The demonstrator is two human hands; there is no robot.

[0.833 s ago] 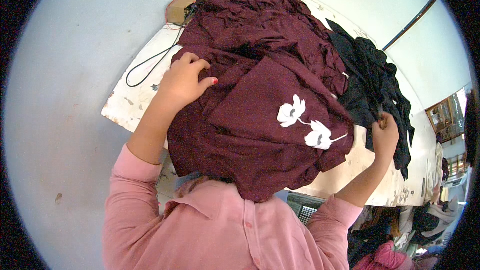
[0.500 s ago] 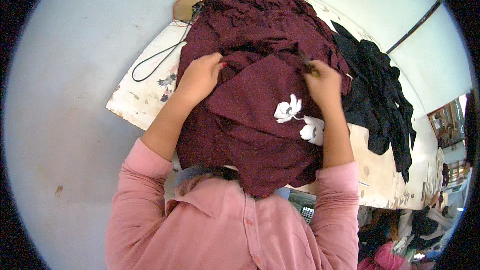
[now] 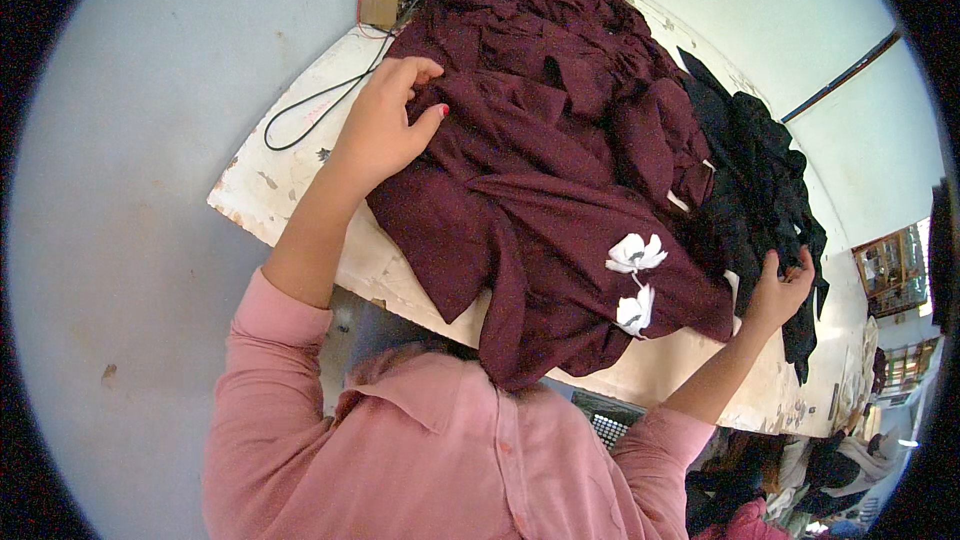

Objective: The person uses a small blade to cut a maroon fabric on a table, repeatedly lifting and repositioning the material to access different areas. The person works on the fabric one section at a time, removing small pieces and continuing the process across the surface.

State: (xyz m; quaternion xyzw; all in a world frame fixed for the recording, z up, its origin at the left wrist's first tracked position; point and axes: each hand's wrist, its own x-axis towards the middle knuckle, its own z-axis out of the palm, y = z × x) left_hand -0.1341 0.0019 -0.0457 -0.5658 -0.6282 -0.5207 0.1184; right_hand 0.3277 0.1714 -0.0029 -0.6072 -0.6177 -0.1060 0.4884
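A maroon garment (image 3: 540, 220) with two white flower appliqués (image 3: 633, 252) lies rumpled over more maroon fabric, its lower part hanging toward me. My left hand (image 3: 390, 120) is at its upper left, fingers bent but apart, thumb out over the cloth, with nothing visible held. At the right, beside a pile of black fabric (image 3: 760, 180), my right hand (image 3: 785, 285) has its fingers raised and apart, with nothing visible between them.
The worn white table (image 3: 265, 175) carries a brown cardboard box (image 3: 390, 2) with wires and a looped black cable (image 3: 305, 115) at the back left. A pale wall (image 3: 120, 190) is at the left; heaped clothes (image 3: 840, 465) are at the lower right.
My right hand swung inward holding something small and dark, and is now out at the right, apparently empty. My left hand moved up. The maroon garment shifted, its flowers now farther right and lower.
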